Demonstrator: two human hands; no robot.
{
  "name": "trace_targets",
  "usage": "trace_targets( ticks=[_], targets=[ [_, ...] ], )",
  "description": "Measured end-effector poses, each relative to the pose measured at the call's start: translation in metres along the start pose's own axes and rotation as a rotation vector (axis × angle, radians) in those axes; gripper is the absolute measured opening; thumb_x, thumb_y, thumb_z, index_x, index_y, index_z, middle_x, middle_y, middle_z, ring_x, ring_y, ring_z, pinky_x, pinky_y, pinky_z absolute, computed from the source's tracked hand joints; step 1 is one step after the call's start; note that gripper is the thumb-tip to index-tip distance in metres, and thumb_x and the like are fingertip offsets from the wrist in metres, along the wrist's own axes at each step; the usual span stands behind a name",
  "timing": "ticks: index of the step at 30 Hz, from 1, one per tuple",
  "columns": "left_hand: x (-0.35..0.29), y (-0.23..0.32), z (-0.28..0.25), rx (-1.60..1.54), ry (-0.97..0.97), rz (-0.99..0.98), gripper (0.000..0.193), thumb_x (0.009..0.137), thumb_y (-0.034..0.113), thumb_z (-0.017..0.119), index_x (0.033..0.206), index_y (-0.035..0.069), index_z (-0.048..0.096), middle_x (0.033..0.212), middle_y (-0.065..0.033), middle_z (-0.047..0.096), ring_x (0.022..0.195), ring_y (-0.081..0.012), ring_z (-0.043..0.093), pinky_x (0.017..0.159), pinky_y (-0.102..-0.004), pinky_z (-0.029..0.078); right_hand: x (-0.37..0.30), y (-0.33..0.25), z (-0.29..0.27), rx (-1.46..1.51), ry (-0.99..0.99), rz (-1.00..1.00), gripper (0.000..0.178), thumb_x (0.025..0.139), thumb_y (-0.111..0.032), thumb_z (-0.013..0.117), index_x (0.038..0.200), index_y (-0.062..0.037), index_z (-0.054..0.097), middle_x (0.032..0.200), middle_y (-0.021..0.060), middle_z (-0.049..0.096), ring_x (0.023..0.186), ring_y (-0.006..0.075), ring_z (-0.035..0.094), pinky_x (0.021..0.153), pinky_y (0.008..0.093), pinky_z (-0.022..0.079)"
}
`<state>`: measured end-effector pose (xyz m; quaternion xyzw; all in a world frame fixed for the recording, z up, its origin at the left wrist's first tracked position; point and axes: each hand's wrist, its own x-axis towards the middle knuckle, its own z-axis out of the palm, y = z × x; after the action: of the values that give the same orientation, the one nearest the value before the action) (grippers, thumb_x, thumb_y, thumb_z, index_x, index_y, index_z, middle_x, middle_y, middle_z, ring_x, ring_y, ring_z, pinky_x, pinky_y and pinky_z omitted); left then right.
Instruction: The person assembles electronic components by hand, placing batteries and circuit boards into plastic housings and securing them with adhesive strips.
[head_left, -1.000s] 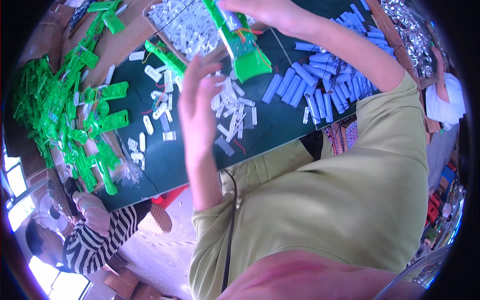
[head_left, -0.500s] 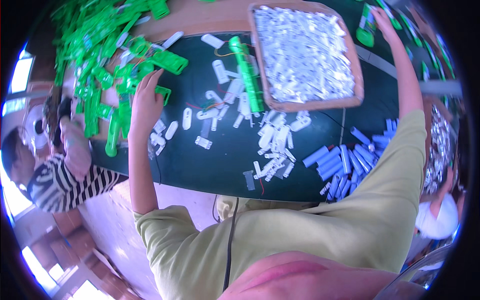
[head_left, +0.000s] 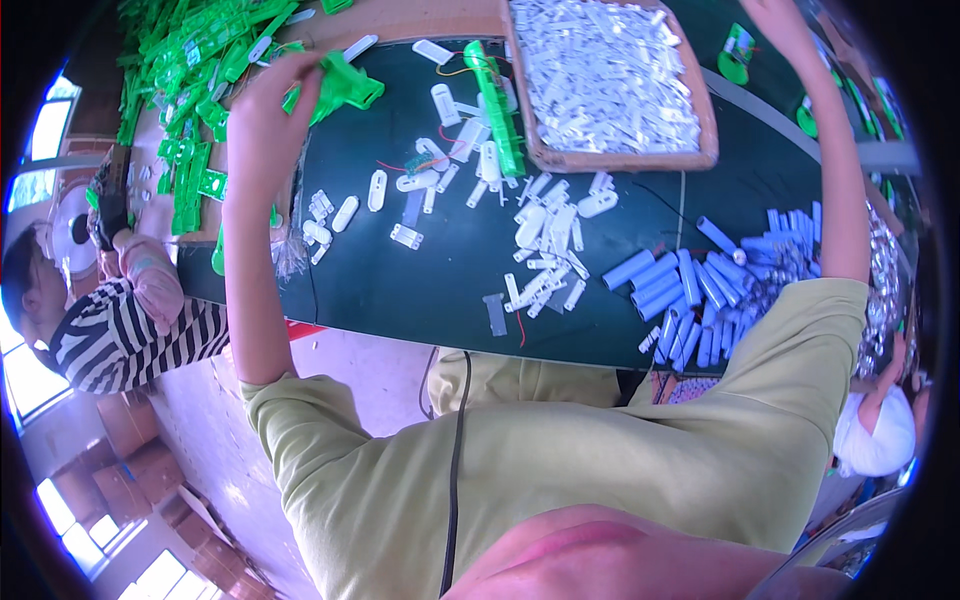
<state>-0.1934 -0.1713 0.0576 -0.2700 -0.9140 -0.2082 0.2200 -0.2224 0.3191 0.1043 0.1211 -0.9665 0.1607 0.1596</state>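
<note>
Just rightward, a green casing (head_left: 347,88) touches left fingers (head_left: 298,66).

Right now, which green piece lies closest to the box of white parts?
The long, narrow green piece along the left side of the box; the other green pieces sit farther off, toward the picture's left or right edge.

In my head view, the left hand (head_left: 272,105) has its fingertips at a crumpled-looking green casing (head_left: 348,88) beside the green pile (head_left: 185,60), though I cannot tell how firmly they grip, while the right hand (head_left: 775,22) is cut by the top edge, near another green casing (head_left: 736,52). Between them I see a brown-rimmed tray (head_left: 622,161) of pale strips on the dark green table (head_left: 365,285), with loose white pieces (head_left: 545,225) below it and blue cylinders (head_left: 690,285) heaped toward the right.
</note>
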Motion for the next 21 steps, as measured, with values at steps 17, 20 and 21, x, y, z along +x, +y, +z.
trace_targets(
  ticks=[17,20,21],
  targets=[
    [-0.077,0.104,0.012,-1.199,-0.018,-0.380,0.057,0.087,0.016,0.066,0.130,-0.007,0.038,0.114,-0.0130,0.059,0.100,-0.0156,0.059,0.084,-0.0267,0.047,-0.100,-0.255,0.092,0.208,-0.393,-0.414,0.044,0.090,-0.043,0.055,0.100,-0.0004,0.063,0.081,0.0123,0.064,0.088,0.0283,0.060,0.077,0.0375,0.046],
    [-0.066,0.018,-0.006,-0.900,0.035,-0.668,0.065,0.084,0.026,0.068,0.130,-0.009,0.038,0.107,-0.0178,0.063,0.090,-0.0192,0.064,0.076,-0.0302,0.053,-0.078,-0.247,0.114,-0.044,-0.267,-0.554,0.044,0.088,-0.044,0.055,0.095,-0.0017,0.065,0.081,0.0106,0.063,0.085,0.0273,0.059,0.082,0.0376,0.043],
    [-0.049,-0.005,-0.018,-0.567,-0.023,-0.711,0.071,0.081,0.033,0.070,0.131,-0.007,0.040,0.107,-0.0184,0.063,0.091,-0.0198,0.064,0.076,-0.0310,0.053,-0.077,-0.233,0.124,-0.197,-0.144,-0.593,0.039,0.083,-0.040,0.061,0.094,-0.0031,0.065,0.079,0.0097,0.061,0.086,0.0258,0.057,0.090,0.0384,0.039]
  ],
)
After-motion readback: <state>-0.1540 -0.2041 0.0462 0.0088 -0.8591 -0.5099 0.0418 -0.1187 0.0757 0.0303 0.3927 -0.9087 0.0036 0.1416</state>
